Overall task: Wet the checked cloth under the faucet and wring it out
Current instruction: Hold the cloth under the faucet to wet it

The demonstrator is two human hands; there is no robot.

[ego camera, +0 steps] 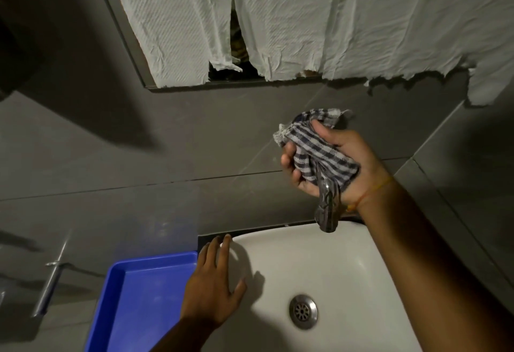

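Observation:
The blue-and-white checked cloth [317,148] is bunched in my right hand [350,165], which is raised in front of the grey tiled wall, above the metal faucet [326,209]. The faucet's spout points down over the white sink [347,265]; I see no water running from it. My left hand [214,282] rests flat with fingers spread on the sink's left rim, holding nothing. The drain [303,311] sits at the basin's bottom.
A blue plastic tray [144,296] stands left of the sink, touching it. A metal fitting [52,282] sticks out of the wall at lower left. White paper sheets [306,18] hang over a framed mirror above.

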